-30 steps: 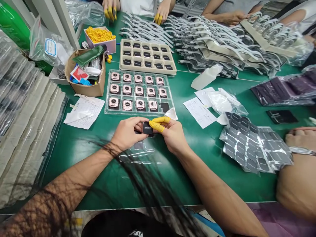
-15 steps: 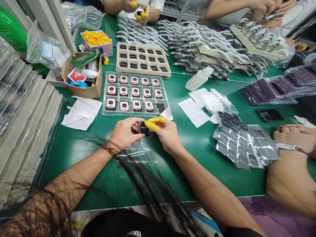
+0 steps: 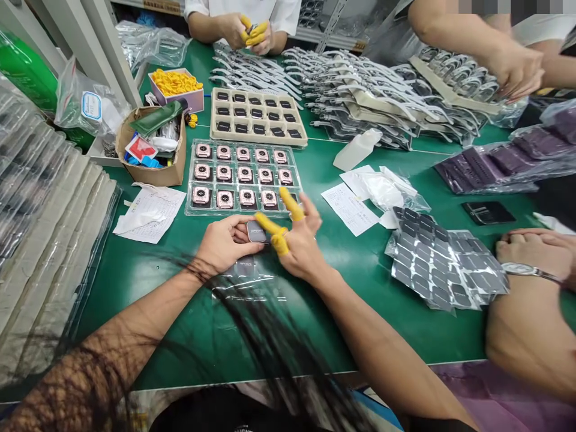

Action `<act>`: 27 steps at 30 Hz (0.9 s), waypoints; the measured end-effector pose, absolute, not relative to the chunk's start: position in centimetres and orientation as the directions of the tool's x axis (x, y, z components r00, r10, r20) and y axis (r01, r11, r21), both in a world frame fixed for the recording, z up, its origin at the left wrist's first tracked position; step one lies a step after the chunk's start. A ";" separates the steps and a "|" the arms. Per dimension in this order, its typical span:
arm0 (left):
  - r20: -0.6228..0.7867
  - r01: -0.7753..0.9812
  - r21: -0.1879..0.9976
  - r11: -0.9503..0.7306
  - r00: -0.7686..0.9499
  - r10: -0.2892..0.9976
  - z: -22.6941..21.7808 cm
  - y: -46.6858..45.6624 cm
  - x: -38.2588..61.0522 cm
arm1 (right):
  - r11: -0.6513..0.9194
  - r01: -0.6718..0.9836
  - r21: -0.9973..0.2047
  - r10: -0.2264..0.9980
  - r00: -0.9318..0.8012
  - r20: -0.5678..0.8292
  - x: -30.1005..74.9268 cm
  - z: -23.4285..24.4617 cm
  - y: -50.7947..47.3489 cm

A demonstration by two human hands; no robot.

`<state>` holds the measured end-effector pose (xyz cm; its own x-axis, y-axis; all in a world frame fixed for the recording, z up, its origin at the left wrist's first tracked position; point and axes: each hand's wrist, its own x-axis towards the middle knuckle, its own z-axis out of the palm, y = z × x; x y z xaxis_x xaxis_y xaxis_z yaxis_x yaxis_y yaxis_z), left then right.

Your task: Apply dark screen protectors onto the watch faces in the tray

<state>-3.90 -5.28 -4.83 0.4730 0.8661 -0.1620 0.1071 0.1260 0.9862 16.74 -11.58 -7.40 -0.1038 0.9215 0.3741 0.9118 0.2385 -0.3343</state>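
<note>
Plastic film lies on the table, just nearer than the left grip, which pinches the dark square piece; the right grip spreads yellow-covered fingers beside it. The one-sided pinch could let it slip. Beyond both grips sits the tray.

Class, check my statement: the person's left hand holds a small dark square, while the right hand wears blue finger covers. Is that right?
Not quite: the finger covers on the right hand are yellow, as the head view shows. The left hand does hold a small dark square.
</note>
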 end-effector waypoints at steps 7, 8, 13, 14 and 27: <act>-0.176 0.163 0.980 0.112 0.458 0.871 -3.8 -5.5 -4.0 | -0.238 0.840 -0.487 0.855 0.419 0.304 21.0 -6.6 -10.0; -0.177 0.176 0.979 0.106 0.461 0.870 -3.7 -5.6 -4.0 | -0.302 0.826 -0.475 0.857 0.454 0.245 21.7 -6.2 -10.0; -0.144 0.202 0.978 0.051 0.479 0.866 -3.8 -5.5 -4.1 | -0.391 0.836 -0.385 0.729 0.537 0.426 21.6 -4.1 -11.2; -0.133 0.193 0.980 0.043 0.487 0.863 -4.0 -5.5 -4.1 | -0.298 0.818 -0.491 0.758 0.516 0.400 20.5 -4.0 -11.5; -0.108 0.229 0.973 -0.013 0.508 0.854 -4.1 -5.8 -4.3 | -0.143 0.482 -0.865 0.837 0.524 0.154 21.1 -5.9 -7.4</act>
